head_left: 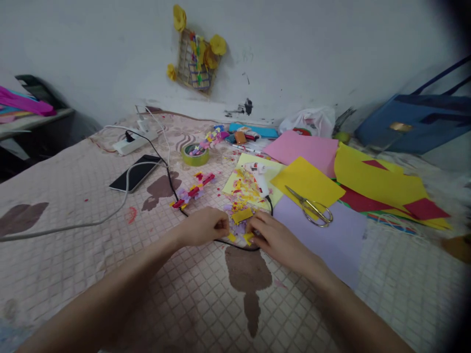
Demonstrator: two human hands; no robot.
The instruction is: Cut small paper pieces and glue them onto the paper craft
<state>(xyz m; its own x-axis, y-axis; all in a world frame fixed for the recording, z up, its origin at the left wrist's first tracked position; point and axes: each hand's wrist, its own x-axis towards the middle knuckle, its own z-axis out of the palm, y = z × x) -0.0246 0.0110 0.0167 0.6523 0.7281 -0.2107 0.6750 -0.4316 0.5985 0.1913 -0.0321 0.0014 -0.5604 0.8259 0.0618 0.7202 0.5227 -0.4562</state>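
Note:
My left hand point(206, 226) is closed, thumb and fingertips curled together beside a heap of paper scraps; what it pinches, if anything, is hidden. A small yellow paper piece point(231, 237) lies by its fingertips. Across the heap, my right hand point(274, 238) has bent fingers pressed at another small yellow paper piece point(248, 239). Between the hands sit a folded yellow strip point(242, 215) and purple bits. Beyond them, a white glue gun point(260, 179) rests on a pale yellow sheet point(235, 171) strewn with scraps. A red stick with paper flowers point(194, 191) lies left of the heap.
Gold scissors point(312, 208) lie on yellow point(305, 181) and purple sheets point(338, 240) at right. A black cord point(171, 181) loops around the scraps. A phone point(135, 173), power strip point(135, 141) and tape roll point(195, 159) are farther left. A blue bag point(423, 117) stands back right.

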